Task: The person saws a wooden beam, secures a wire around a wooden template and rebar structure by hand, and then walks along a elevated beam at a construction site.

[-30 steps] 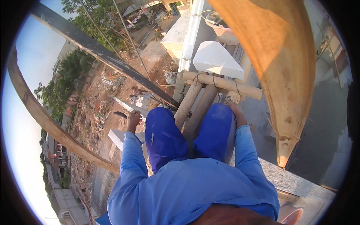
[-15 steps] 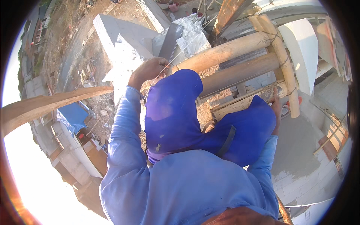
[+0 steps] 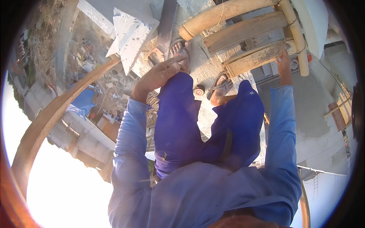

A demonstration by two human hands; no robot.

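My left hand [image 3: 161,76] is over my left knee, its fingers stretched out near my foot, with nothing seen in it. A hand saw [image 3: 166,28] with a long toothed blade lies just beyond, beside a rough white block [image 3: 131,36]. On the right, my right hand [image 3: 283,64] has its fingers apart against the lowest bamboo pole [image 3: 262,60]; it looks to be touching rather than gripping it. A middle pole [image 3: 247,32] and an upper bamboo pole [image 3: 232,11] run above that one, tied to an upright pole [image 3: 295,28].
A small round roll-like object [image 3: 199,90] lies between my sandalled feet on a rough ledge. Curved timber [image 3: 64,102] crosses at left. Far below lie rubble, a blue tarp [image 3: 83,102] and a grey slab [image 3: 304,102].
My left hand has come away from the thin string and its fingers have straightened. My legs have shifted, uncovering both feet. The poles and saw now sit higher in view.
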